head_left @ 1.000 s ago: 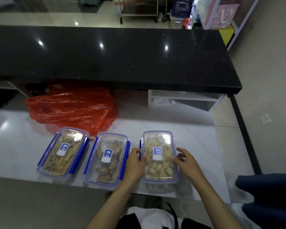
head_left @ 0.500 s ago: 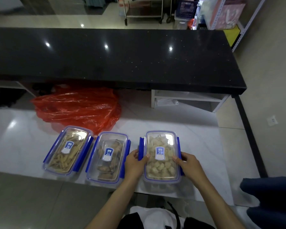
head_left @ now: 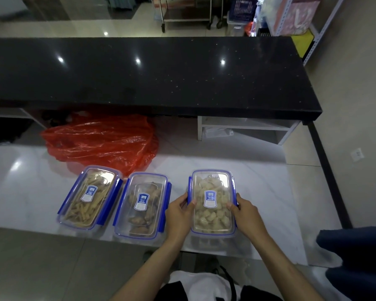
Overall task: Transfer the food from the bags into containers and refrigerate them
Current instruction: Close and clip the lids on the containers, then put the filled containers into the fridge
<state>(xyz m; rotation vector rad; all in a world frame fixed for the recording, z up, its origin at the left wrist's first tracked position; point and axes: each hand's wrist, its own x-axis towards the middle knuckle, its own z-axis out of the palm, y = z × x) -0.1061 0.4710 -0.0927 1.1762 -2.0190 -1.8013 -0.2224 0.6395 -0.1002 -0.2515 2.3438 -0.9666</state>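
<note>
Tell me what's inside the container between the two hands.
Through the clear lid of the right container, pale chunks of food show, filling it. The blue label and the thumbs of the left hand and right hand cover some pieces; lower layers are hidden.

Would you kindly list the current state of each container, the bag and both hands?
Right container: lidded, filled with pale chunks, gripped at both long sides.
Middle container: lidded, dark pieces inside, untouched.
Left container: lidded, tan strips inside, untouched.
Red bag: crumpled, lying flat behind the containers.
Left hand: gripping the right container.
Right hand: gripping the same container.
</note>
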